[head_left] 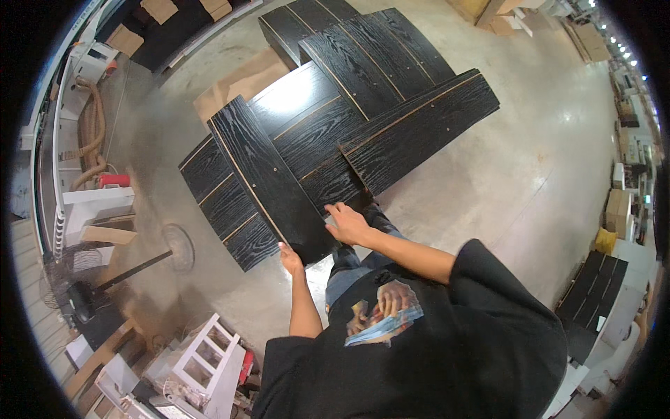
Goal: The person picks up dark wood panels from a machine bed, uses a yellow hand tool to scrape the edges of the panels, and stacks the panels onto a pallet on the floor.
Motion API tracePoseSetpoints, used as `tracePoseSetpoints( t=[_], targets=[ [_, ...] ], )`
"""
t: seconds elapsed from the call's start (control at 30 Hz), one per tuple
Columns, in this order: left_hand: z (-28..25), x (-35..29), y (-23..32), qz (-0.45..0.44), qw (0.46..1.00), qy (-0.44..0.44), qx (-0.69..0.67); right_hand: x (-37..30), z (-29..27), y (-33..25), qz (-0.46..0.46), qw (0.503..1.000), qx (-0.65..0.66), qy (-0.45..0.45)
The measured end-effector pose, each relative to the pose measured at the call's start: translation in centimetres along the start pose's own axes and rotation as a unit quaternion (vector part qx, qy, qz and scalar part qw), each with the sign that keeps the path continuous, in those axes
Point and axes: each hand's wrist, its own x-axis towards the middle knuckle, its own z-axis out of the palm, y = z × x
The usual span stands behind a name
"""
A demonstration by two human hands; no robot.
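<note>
A long black wood-grain panel (272, 174) with a pale strip along its left edge lies slantwise across a stack of similar boards (307, 136). My left hand (291, 260) grips its near left edge, thumb on top and the other fingers mostly hidden below. At the near right edge, my right hand (347, 225) has its fingers bent against the same panel. Small round holes or fittings dot the panel's face. Another black panel (426, 129) rests on the right of the stack, its near end close to my right hand.
More black boards (307, 21) are stacked at the far side, by brown cardboard (241, 84) on the concrete floor. A pedestal fan (139, 269) stands left, near a machine with a brown hose (94, 126). Black panels (593, 290) lie on a bench at right.
</note>
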Motion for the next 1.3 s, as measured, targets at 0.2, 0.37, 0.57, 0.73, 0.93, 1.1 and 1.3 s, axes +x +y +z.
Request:
tracePoseSetpoints(
  t=[0.2,0.37,0.57,0.73,0.93,1.1,1.3],
  targets=[
    [-8.0,-4.6,8.0,0.056,0.982,0.103,0.147,6.8,6.3,-0.8,0.283,0.86,0.381,-0.19],
    [-15.7,-6.3,8.0,0.167,0.965,0.091,0.182,4.2,9.4,-5.0,0.081,0.894,0.441,0.023],
    [-14.2,-5.6,18.5,0.33,0.91,0.008,0.251,1.2,-1.5,-2.1,0.142,0.885,0.405,0.182],
    [-4.1,-7.8,27.8,0.42,0.856,-0.101,0.285,-0.9,-10.2,7.7,0.221,0.849,0.373,0.303],
    [7.7,-11.4,34.5,0.439,0.822,-0.197,0.304,-2.7,-14.0,20.4,0.282,0.808,0.38,0.352],
    [14.5,-12.1,38.8,0.466,0.776,-0.222,0.364,-3.2,-17.4,24.3,0.343,0.821,0.352,0.292],
    [17.4,-11.7,41.6,0.495,0.72,-0.218,0.436,-4.2,-24.1,25.0,0.364,0.908,0.107,0.18]
  ],
)
